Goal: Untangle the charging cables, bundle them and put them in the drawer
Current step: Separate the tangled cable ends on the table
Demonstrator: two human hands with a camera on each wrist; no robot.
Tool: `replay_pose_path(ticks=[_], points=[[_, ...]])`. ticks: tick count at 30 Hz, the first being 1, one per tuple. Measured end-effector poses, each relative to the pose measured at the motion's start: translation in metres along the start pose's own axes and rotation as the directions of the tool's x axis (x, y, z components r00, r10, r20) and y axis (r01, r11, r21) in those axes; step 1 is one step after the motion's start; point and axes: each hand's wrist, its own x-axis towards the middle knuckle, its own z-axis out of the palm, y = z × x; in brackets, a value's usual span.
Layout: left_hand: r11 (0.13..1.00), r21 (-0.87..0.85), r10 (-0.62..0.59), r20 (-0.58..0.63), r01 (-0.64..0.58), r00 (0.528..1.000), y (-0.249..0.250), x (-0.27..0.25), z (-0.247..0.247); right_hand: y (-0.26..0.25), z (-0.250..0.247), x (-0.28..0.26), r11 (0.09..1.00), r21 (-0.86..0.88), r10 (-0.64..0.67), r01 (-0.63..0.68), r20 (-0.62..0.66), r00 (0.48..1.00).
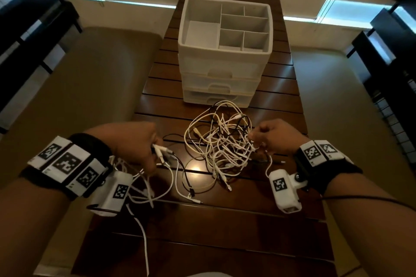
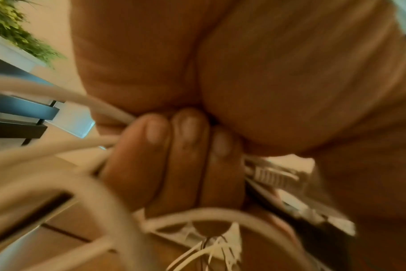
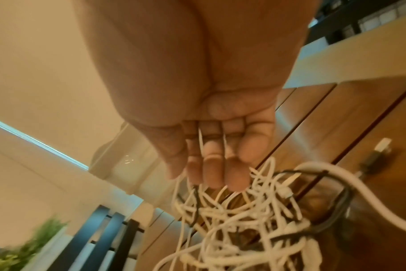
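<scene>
L hand (image 1: 135, 141) is fisted round a bunch of cable ends (image 1: 163, 153); white plugs stick out past the fingers twd the R hand, w/ slack loops trailing under the wrist and off the near edge of the worktop (image 1: 225, 231). Left wrist view: fingers (image 2: 155, 146) curled tight over white cords, blurred.

R hand (image 1: 273, 137) has fingers curled, pinching thin white strands at the edge of the tangle (image 1: 221, 139). Right wrist view: strands run betw the fingers (image 3: 211, 165), knot hanging just below them.

Tangle sits betw the two hands, mostly white cables w/ a few black ones, resting on the worktop and partly lifted on the R side. One loose plug (image 3: 380, 148) lies on the wood right of the R hand.

Drawer unit (image 1: 225, 63) stands beyond the tangle, further from both hands: white, three drawers, all closed, w/ a divided tray on top. No cable in it.
</scene>
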Motion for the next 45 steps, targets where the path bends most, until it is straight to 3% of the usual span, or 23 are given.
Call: replay_pose_path(ticks=[3,5,9,12,16,21,24,28,33,41,45], points=[[0.995,0.102,-0.039,0.19,0.02,0.981,0.0,0.01,0.012,0.006,-0.006,0.003,0.992,-0.09,0.081,-0.086,-0.054,0.995],[0.993,0.117,-0.052,0.197,0.029,0.979,-0.002,0.022,0.02,0.013,-0.007,0.006,0.968,-0.203,0.143,-0.149,-0.045,0.989],[0.996,0.088,0.02,-0.086,-0.013,0.996,-0.002,0.043,0.032,0.032,-0.006,0.011,0.904,-0.288,0.323,-0.316,-0.022,0.946],[0.993,-0.097,0.028,-0.348,-0.066,0.937,-0.002,0.055,0.038,0.04,0.003,0.007,0.891,-0.062,0.454,-0.45,0.08,0.887],[0.974,-0.15,0.095,-0.408,-0.169,0.908,0.009,0.061,0.048,0.045,0.035,0.009,0.866,0.034,0.483,-0.499,0.196,0.853],[0.921,-0.282,0.137,-0.416,-0.271,0.899,0.019,0.067,0.055,0.059,0.074,0.024,0.873,0.134,0.455,-0.469,0.122,0.882],[0.873,-0.369,0.165,-0.39,-0.318,0.906,0.019,0.068,0.059,0.056,0.082,0.024,0.837,0.214,0.491,-0.504,0.118,0.863],[0.813,-0.508,0.105,-0.353,-0.285,0.93,0.02,0.068,0.063,0.058,0.089,0.021,0.736,0.362,0.569,-0.572,0.127,0.812],[0.821,-0.482,0.146,-0.341,-0.306,0.929,0.022,0.069,0.065,0.056,0.097,0.02,0.677,0.475,0.576,-0.562,0.133,0.806],[0.779,-0.593,-0.002,-0.328,-0.205,0.945,0.027,0.065,0.062,0.037,0.073,0.011,0.651,0.472,0.582,-0.595,0.193,0.79],[0.688,-0.688,-0.052,-0.364,-0.231,0.93,0.029,0.07,0.063,0.025,0.057,-0.004,0.708,0.453,0.534,-0.543,0.16,0.83]])
